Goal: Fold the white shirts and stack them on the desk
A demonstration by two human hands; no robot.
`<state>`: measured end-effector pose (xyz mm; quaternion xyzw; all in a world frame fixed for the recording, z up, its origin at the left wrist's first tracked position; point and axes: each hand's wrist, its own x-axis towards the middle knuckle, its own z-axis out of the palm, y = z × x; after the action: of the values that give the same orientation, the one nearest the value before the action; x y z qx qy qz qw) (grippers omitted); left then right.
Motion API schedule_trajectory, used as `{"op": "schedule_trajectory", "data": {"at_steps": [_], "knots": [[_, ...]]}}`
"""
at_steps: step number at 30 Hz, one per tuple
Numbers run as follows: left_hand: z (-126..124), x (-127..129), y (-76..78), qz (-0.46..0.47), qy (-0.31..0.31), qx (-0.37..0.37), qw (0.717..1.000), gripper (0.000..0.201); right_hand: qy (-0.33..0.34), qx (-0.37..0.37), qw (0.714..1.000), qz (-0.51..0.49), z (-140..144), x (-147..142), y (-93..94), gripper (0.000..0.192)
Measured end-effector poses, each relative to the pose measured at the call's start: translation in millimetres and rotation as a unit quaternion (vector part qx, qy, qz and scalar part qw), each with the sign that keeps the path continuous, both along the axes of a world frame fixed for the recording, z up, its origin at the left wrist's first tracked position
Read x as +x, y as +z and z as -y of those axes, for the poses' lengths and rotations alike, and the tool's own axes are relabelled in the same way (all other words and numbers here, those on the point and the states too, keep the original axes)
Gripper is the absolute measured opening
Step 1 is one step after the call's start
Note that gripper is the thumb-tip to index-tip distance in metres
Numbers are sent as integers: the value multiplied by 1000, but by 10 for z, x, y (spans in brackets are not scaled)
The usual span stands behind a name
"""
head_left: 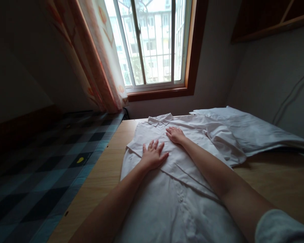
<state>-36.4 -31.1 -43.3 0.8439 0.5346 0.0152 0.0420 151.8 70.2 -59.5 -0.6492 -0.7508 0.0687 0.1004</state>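
A white collared shirt (pixel 177 189) lies flat on a wooden table (pixel 101 179), collar (pixel 160 119) toward the window. My left hand (pixel 153 156) rests palm down on the shirt's left side over a folded-in sleeve, fingers spread. Just below the collar, my right hand (pixel 176 134) lies flat on the upper chest with its fingers apart. Neither hand grips the cloth. The shirt's right sleeve (pixel 225 145) lies bunched to the right.
More white cloth (pixel 248 128) is piled at the table's far right. A bed with a blue and black checked cover (pixel 40 175) runs along the left. A window (pixel 152 44) with an orange patterned curtain (pixel 101 57) stands behind the table.
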Motion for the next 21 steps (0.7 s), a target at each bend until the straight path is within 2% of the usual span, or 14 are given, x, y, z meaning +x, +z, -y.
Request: {"op": "schedule_trajectory", "data": {"at_steps": [10,15,21], "knots": [[-4,-5,-30,7,5,-1,1000,73,-132,-22,991,6,-507,475,-83,65],[-10,-10,-31,10,4,-1,1000,73,-149,-17,989,12,-648,618,-89,73],[-8,-5,-17,10,4,-2,1000,73,-136,-26,990,19,-802,787,-98,79]]}}
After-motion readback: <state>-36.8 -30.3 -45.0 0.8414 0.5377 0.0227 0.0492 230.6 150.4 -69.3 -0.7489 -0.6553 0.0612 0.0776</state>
